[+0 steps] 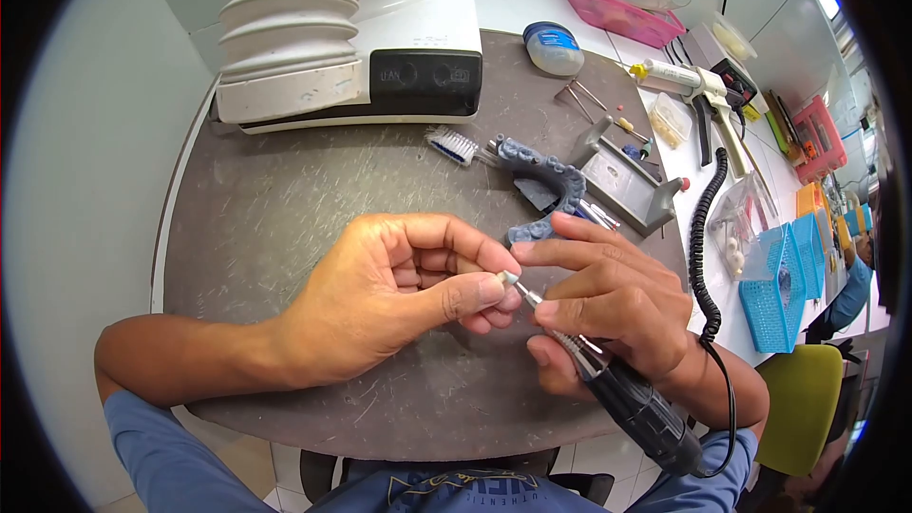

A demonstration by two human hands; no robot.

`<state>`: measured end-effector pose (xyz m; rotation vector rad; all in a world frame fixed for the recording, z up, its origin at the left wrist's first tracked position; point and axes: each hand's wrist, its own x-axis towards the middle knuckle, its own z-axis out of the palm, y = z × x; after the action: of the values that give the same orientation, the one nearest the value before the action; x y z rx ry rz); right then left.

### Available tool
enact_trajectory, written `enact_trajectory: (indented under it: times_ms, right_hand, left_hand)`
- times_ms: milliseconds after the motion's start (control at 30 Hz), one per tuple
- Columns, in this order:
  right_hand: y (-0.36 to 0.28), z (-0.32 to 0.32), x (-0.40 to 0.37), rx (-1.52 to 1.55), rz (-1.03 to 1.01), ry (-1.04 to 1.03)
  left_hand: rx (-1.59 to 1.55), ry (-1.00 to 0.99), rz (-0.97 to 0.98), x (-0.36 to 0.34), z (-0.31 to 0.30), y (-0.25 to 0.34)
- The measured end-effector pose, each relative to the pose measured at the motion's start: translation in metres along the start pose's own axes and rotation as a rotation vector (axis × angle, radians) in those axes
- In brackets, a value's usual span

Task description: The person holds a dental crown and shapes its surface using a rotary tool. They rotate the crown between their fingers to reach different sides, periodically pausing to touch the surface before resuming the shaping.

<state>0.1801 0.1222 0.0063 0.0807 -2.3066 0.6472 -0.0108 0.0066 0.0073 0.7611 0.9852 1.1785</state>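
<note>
My left hand point(380, 294) pinches a tiny whitish piece point(503, 277), possibly a dental crown, between thumb and index finger; most of it is hidden. A black and silver rotary handpiece point(642, 408) lies in my right hand point(622, 299), gripped like a pen. Its thin metal shank points up and left, and the pale tip point(513, 277) meets or nearly meets the small piece. Just beyond my right fingers, a grey dental arch model point(560, 174) rests on the worn grey work surface point(304, 185).
A white extraction unit point(423, 14) with a ribbed hose point(290, 9) stands at the back. Near the model lie a brush point(453, 145) and a grey metal holder point(622, 176). The handpiece's coiled black cord point(701, 256) runs along the right edge, beside blue baskets point(771, 290).
</note>
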Motion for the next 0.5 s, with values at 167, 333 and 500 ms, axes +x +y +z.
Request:
enact_trajectory:
  times_ms: [167, 333, 500]
  right_hand:
    - [0.0006, 0.0011, 0.0002, -0.004, -0.019, 0.007]
    - [0.0010, 0.0012, -0.0001, -0.002, -0.032, 0.008]
    - [0.0013, 0.0011, -0.0002, 0.003, -0.025, 0.003]
  left_hand:
    - [-0.016, -0.011, 0.004, 0.0004, -0.0007, -0.0006]
    - [-0.031, -0.013, 0.003, 0.0003, -0.0009, -0.0011]
    - [-0.030, -0.004, 0.025, 0.0004, -0.0010, -0.0023]
